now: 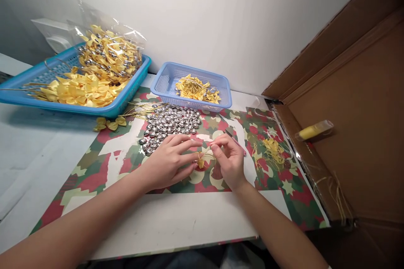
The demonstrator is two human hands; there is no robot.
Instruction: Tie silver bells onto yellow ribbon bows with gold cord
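A small yellow ribbon bow [200, 163] with a thin gold cord is between my hands, over the patterned sheet. My left hand [173, 162] has its fingertips on the bow, the fingers reaching to the right. With thumb and index finger pinched together, my right hand [229, 162] holds the cord, which loops below the fingers. Just beyond my left hand lies a pile of shiny silver beads [172, 122]. Partly hidden behind my right hand is a slim tool with a dark tip [233, 138], perhaps tweezers or scissors.
A blue basket [143, 71] on the left holds yellow bows and a clear bag. A smaller basket [227, 88] contains yellow pieces. Loose bows [111, 124] lie near gold cords [139, 111]. Yellow scraps [274, 150] are right; a yellow tube [315, 129] sits by the cardboard [353, 80].
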